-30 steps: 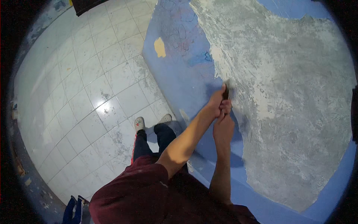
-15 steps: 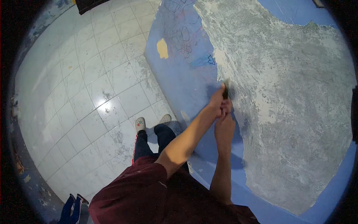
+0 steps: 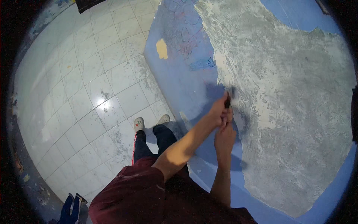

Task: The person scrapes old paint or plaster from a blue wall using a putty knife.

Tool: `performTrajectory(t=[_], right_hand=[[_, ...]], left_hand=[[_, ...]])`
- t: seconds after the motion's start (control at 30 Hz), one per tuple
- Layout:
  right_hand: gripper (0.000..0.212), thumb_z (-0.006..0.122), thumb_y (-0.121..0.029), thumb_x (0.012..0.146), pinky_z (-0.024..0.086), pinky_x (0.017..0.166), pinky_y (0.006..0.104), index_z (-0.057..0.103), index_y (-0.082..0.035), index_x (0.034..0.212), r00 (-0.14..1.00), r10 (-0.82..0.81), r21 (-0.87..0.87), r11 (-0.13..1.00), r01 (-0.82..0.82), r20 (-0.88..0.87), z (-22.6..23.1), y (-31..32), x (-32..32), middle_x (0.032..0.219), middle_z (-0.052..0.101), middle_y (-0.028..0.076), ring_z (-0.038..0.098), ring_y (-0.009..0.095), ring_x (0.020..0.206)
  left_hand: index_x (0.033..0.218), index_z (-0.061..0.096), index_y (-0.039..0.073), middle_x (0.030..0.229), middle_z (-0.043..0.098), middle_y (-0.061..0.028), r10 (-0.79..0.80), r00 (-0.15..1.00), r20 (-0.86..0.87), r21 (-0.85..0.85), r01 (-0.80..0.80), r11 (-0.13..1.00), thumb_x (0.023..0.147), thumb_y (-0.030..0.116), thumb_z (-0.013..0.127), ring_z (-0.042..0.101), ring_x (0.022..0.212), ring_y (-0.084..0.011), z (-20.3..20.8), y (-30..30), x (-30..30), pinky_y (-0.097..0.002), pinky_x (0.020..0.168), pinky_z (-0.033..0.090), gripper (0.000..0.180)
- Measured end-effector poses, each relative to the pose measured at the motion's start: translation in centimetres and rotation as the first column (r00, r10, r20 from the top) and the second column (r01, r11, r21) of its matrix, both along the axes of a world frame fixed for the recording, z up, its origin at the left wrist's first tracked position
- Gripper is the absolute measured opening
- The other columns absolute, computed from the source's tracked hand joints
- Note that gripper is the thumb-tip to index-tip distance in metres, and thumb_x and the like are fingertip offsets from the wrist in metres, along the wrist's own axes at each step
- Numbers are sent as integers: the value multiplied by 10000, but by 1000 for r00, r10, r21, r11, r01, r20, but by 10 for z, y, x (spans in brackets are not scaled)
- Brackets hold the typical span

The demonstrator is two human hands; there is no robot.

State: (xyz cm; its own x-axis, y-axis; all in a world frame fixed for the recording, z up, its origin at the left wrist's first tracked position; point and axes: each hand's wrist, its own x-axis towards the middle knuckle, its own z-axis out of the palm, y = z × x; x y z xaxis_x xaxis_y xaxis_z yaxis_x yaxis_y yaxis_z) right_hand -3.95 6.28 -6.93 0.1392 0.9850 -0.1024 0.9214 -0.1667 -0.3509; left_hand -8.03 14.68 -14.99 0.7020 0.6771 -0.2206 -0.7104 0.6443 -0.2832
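Note:
My left hand (image 3: 220,109) is closed around the dark handle of a scraper (image 3: 227,101), thumb lying along it. Just below, my right hand (image 3: 225,135) is closed too, pressed against the left hand at the handle's lower end, which the fingers hide. The scraper's far end is smeared by motion, so its blade cannot be made out. It is at the ragged border where blue paint (image 3: 186,87) meets a bare grey patch (image 3: 298,112) of the wall.
Pale floor tiles (image 3: 89,108) with grey smudges spread to the left of the wall. My clogs (image 3: 138,124) stand near the wall's foot. Another person's legs (image 3: 71,209) show at the lower left. A dark object (image 3: 89,3) sits at the top edge.
Both hands and the scraper have shifted a little toward me along the paint's edge. The grip looks the same.

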Motion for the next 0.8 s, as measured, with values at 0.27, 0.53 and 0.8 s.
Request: performTrajectory(t=[0.27, 0.53, 0.8], right_hand=[[340, 384, -194, 966, 455, 676, 511, 578, 81, 1015, 992, 98, 34, 994, -101, 77, -9, -1, 0, 897, 631, 288, 599, 466, 820], [357, 395, -244, 974, 434, 563, 513, 526, 89, 962, 988, 108, 18, 994, -111, 107, -15, 4, 3, 729, 596, 296, 597, 455, 675], [365, 387, -227, 973, 428, 680, 538, 595, 70, 928, 993, 77, 44, 996, -81, 94, -9, 11, -5, 800, 620, 288, 589, 472, 759]], left_hand=[[650, 350, 161, 459, 241, 52, 27, 1000, -4, 12, -27, 1000, 908, 606, 427, 200, 357, -92, -15, 4, 2, -268, 334, 180, 519], [658, 342, 155, 459, 233, 49, 63, 998, 22, 109, -65, 992, 924, 595, 399, 192, 359, -88, -13, 7, -7, -259, 336, 181, 517], [668, 339, 145, 468, 241, 38, 63, 989, -136, -73, -73, 995, 927, 598, 385, 199, 363, -95, -16, 14, -1, -264, 339, 186, 524]])
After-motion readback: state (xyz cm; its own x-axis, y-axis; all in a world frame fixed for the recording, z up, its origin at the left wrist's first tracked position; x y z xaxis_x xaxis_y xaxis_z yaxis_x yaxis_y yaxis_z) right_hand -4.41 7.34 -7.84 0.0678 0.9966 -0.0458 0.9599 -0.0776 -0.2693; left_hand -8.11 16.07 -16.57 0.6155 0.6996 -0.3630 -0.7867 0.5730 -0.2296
